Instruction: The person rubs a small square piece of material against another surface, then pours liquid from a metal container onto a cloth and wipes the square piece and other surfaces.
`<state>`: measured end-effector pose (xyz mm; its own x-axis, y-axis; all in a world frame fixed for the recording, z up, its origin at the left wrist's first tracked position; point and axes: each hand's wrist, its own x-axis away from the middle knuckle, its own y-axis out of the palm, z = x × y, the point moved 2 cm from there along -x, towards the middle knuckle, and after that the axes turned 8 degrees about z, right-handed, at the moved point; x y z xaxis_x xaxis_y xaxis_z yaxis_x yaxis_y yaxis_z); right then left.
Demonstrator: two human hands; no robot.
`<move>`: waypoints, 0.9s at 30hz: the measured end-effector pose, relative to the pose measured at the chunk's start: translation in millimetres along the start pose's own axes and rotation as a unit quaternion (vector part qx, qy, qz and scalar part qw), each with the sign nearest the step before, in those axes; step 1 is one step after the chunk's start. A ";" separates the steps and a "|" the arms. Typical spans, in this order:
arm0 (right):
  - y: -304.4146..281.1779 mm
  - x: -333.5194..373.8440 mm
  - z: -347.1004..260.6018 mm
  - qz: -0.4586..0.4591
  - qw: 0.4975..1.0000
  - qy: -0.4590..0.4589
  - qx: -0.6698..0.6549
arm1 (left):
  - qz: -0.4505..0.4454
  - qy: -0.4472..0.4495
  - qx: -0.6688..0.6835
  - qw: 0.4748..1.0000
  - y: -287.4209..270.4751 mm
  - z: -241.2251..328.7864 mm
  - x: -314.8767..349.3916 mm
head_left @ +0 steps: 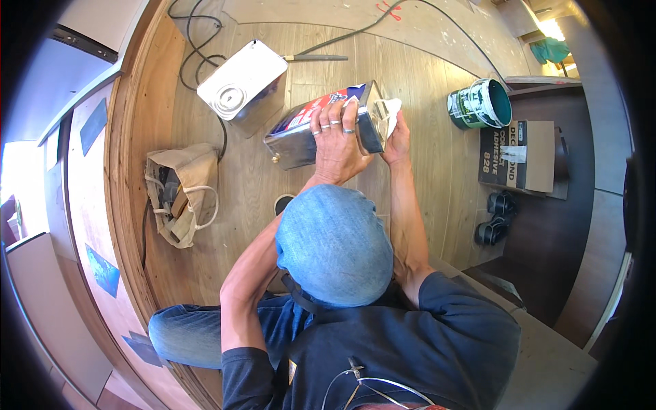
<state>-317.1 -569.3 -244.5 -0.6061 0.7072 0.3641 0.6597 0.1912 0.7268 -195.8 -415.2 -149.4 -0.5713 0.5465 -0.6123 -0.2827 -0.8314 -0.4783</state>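
Note:
A rectangular metal can point(290, 130) with a red, white and blue label lies tilted on its side over the wooden floor, in front of my raised denim knee point(335, 246). My left hand point(339, 150), with rings on its fingers, is closed over the can's upper side. At the can's right end my right hand point(398, 142) pinches a crumpled white piece point(390, 117), perhaps cloth or paper, against the can's end face. Part of that end is hidden by the white piece and my fingers.
Beyond stands a second metal can point(242, 78). A canvas bag point(181, 195) holding tools is at left. On the right are a green-smeared bucket point(478, 104), a cardboard box point(536, 154) and black footwear point(497, 219). A black cable point(369, 29) crosses the far floor.

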 end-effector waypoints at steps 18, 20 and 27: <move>-26.1 -8.2 3.2 0.000 1.000 -0.001 -0.028 | -0.011 0.008 0.001 1.000 8.0 6.1 0.7; -25.0 -8.6 3.4 0.001 1.000 -0.002 -0.023 | -0.006 0.011 0.005 1.000 8.5 6.5 0.0; -28.4 -8.0 6.5 -0.001 1.000 -0.001 -0.028 | -0.020 0.014 0.003 1.000 8.5 7.0 0.1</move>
<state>-328.1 -576.0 -271.8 -0.6064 0.7081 0.3617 0.6329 0.1544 0.7587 -203.7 -422.8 -149.2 -0.5373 0.5821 -0.6103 -0.3093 -0.8092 -0.4995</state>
